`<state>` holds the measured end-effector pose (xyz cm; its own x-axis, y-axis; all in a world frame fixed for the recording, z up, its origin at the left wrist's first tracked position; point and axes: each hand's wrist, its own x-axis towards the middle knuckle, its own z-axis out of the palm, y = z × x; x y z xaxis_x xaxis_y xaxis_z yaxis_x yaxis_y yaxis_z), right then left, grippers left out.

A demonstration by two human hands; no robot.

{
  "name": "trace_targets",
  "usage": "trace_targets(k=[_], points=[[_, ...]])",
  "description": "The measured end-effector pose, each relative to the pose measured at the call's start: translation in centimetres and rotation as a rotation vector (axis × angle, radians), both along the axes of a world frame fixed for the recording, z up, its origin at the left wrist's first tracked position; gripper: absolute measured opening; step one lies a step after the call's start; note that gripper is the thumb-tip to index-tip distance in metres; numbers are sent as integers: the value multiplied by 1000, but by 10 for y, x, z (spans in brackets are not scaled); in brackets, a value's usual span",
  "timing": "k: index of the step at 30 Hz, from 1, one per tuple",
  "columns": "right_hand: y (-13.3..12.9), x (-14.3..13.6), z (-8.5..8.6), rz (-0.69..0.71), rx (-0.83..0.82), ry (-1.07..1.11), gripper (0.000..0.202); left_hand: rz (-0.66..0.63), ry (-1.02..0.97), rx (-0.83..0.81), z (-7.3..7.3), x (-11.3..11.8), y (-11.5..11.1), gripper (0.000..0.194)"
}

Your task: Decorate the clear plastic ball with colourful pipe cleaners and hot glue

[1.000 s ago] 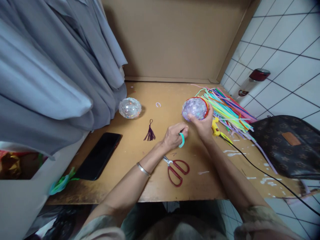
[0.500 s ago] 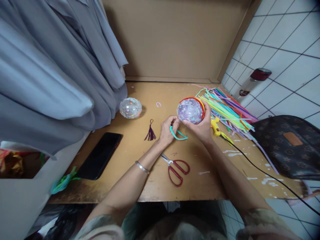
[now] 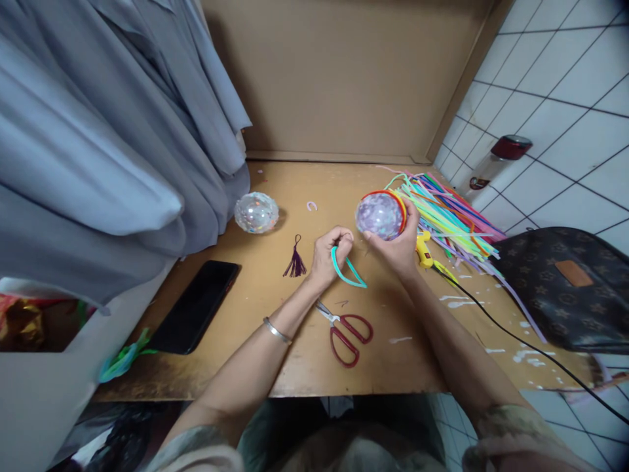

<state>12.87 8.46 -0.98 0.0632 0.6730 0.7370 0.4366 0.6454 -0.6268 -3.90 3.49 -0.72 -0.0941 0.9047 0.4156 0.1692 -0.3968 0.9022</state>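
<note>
My right hand (image 3: 397,248) is wrapped round a clear, speckled purple-white ball (image 3: 377,215) that has red and yellow pipe cleaners along its right edge. My left hand (image 3: 330,252) is closed, thumb pressed to the fingers, and a bent turquoise pipe cleaner (image 3: 350,283) loops down from it. A small gap separates that hand from the ball. Red-handled scissors (image 3: 339,323) lie just below my left wrist. To the left of the hand are a dark purple tassel (image 3: 295,261) and a second clear, speckled ball (image 3: 256,213).
A heap of coloured pipe cleaners (image 3: 445,213) lies at the right, beside a yellow glue gun (image 3: 423,249) with a black cord. A brown patterned bag (image 3: 565,288) sits at the right edge. A black phone (image 3: 196,305) and a grey curtain (image 3: 122,144) are on the left.
The ball in my right hand has moved slightly right, away from my left hand. The turquoise loop has swung lower, and my left hand has barely moved.
</note>
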Motion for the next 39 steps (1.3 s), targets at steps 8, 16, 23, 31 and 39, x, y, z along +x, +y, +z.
trace_targets(k=[8, 16, 23, 31, 39], points=[[11, 2, -10, 107, -112, 306, 88, -34, -36, -85, -21, 8, 8, 44], [4, 1, -4, 77, -74, 167, 92, -260, -235, -197, -7, 27, -11, 47], [18, 10, -10, 77, -124, 351, 84, -1005, 273, -75, 36, 40, -60, 35], [7, -1, -9, 235, -267, 319, 90, -204, 419, 409, 19, 5, -32, 36], [1, -17, -15, 335, -450, 376, 97, -28, 141, 32, -10, -9, 18, 76]])
